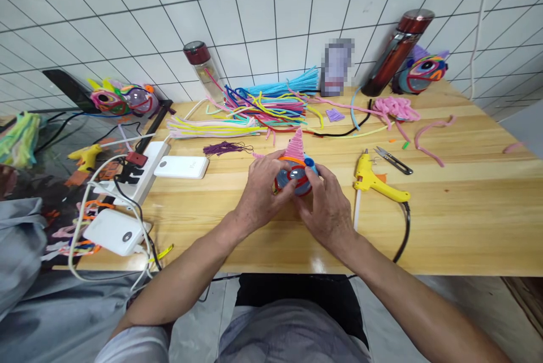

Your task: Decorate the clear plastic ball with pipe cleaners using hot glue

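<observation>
Between my two hands is a round, clear ball ornament [300, 173] trimmed with red, orange and blue pipe cleaners, with a pink pipe-cleaner cone standing up from its top. My left hand [263, 185] grips its left side, thumb across the front. On the right side my right hand [326, 202] holds it, fingers by a blue pipe-cleaner coil. The ball's underside is partly hidden by my hands. To the right lies a yellow hot glue gun [375, 179], with small black-handled thread snips [393, 160] just behind it.
Bundles of colored pipe cleaners [267, 106] lie at the back, near a clear bottle [206, 69] and a red thermos [399, 52]. Power banks [181, 167], a power strip [146, 168] and cables crowd the left. Another person's sleeve [19, 244] shows at far left.
</observation>
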The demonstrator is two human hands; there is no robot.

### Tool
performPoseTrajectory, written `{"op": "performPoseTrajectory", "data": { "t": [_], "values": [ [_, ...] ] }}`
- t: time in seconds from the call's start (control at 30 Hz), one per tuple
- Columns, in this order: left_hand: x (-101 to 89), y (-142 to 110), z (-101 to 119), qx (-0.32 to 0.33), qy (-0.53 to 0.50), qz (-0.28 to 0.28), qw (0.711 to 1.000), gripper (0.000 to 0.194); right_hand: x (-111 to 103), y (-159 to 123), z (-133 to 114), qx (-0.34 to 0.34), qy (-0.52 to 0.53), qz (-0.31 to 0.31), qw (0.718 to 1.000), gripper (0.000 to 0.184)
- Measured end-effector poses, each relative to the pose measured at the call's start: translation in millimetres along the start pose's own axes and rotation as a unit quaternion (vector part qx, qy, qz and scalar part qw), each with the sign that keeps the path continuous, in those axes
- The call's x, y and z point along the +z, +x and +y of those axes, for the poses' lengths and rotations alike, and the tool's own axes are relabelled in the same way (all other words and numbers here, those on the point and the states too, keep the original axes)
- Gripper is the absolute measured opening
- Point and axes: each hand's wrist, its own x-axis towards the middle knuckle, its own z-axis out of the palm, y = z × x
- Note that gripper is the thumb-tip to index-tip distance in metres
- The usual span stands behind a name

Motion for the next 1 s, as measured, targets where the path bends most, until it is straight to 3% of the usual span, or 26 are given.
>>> {"op": "performPoseTrajectory", "data": {
  "t": [0.73, 1.0],
  "values": [
    [2.3, -4.7, -1.4, 0.011, 0.079, -0.04, 0.996, 0.034, 0.6, -1.1, 0.7, -0.002, -0.004, -0.004, 1.0, 0.059],
    [0.3, -3.6, 1.5, 0.003, 0.041, -0.037, 0.998, 0.032, 0.2, -0.8, 0.7, -0.003, -0.002, 0.0, 1.0, 0.058]
  ]
}}
